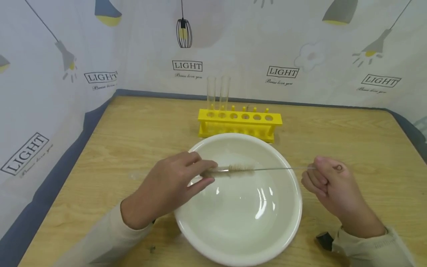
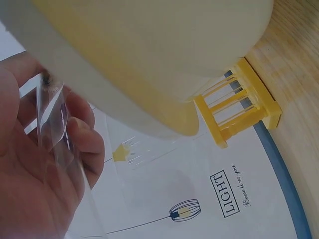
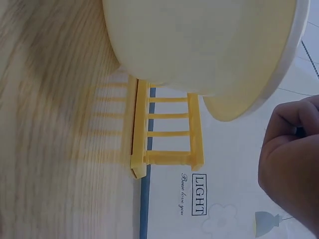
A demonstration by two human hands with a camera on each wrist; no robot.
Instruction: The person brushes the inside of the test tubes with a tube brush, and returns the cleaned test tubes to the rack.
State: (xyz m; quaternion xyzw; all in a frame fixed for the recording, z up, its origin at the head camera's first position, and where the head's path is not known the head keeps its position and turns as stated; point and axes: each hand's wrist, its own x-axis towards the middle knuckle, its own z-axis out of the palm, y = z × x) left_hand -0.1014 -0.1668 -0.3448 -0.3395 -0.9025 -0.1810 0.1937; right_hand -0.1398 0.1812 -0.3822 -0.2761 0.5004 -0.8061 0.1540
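My left hand [image 1: 173, 181] holds a clear glass test tube [image 2: 54, 124] lengthwise, its far end showing faintly beyond the palm. At the tube's mouth is a test tube brush [image 1: 241, 168] with pale bristles; how much of it sits inside cannot be told, as my fingers cover that part. With curled fingers, my right hand [image 1: 333, 185] grips the brush's thin wire handle near its looped end. The brush lies level above a white basin [image 1: 240, 222]. In the right wrist view, my right hand [image 3: 294, 144] shows as a closed fist; the wire is hidden there.
Behind the basin stands a yellow test tube rack [image 1: 240, 116] with two clear tubes [image 1: 224, 92] upright in its left holes. A printed cloth [image 1: 233, 48] hangs behind the wooden table [image 1: 350, 137]. By the right sleeve is a small black object [image 1: 324, 241].
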